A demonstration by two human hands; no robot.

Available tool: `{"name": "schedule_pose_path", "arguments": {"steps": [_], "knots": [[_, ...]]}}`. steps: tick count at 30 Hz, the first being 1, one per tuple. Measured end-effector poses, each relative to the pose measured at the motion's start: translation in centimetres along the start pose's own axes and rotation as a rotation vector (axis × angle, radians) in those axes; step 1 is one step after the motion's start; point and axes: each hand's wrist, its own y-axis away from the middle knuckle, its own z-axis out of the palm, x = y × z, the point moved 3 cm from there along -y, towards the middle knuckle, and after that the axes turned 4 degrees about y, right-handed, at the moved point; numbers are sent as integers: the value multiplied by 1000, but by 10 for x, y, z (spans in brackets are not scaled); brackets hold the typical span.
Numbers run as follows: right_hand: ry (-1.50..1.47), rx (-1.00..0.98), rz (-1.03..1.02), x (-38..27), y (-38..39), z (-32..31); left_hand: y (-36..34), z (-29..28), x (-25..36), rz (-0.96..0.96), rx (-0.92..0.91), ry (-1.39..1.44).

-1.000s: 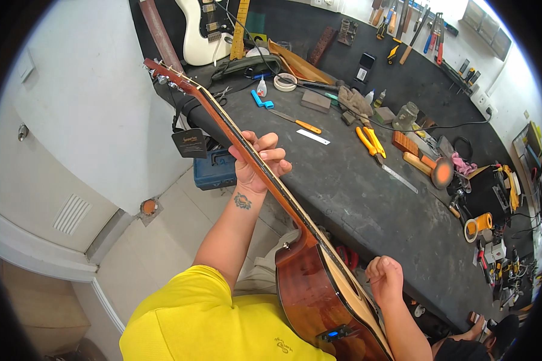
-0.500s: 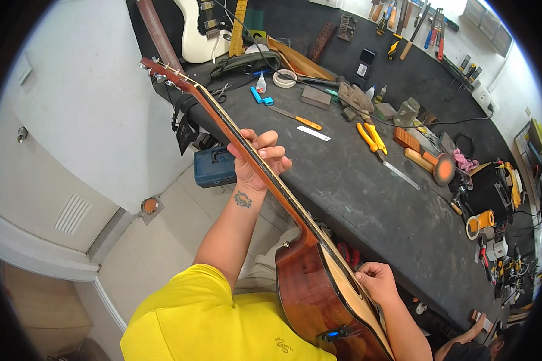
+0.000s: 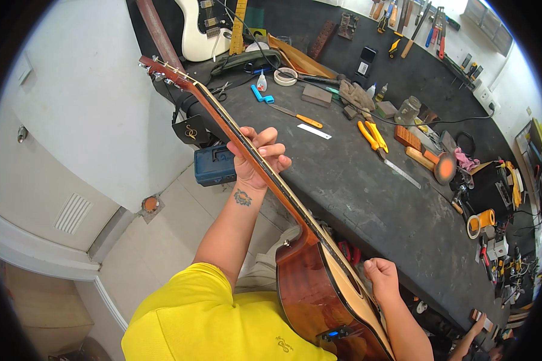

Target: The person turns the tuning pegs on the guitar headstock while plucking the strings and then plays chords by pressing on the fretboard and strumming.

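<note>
An acoustic guitar [image 3: 304,286] with a reddish-brown body and pale top rests against me, its neck slanting up and left to the headstock [image 3: 165,73]. My left hand [image 3: 259,155] is around the neck about midway, thumb on the near side and fingers curled over the strings. Over the body, beside the soundhole, is my right hand [image 3: 382,278], its thumb and fingers pressed together. It stands slightly off the strings; whether something small is pinched in it is hidden. A small blue-lit panel [image 3: 334,333] shows on the guitar's side.
A dark workbench [image 3: 367,198] runs along the right, holding yellow-handled pliers [image 3: 373,137], a steel rule [image 3: 402,174], a knife [image 3: 307,121] and a glass jar [image 3: 408,111]. A white electric guitar [image 3: 202,30] stands behind. Another person's hand [image 3: 478,322] is at lower right.
My right hand has lifted slightly up and away from the strings. My left hand keeps its place on the neck. A dark hanging flap by the bench's left end has turned.
</note>
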Motion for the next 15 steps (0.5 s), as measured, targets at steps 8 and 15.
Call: {"name": "schedule_pose_path", "arguments": {"steps": [8,15], "knots": [[136,-38,-30,-23,3,11,0,1,0,-5,0,-2],[171,11,-70,-17,1,5,-2,-1,1,-9,-7,-10]]}}
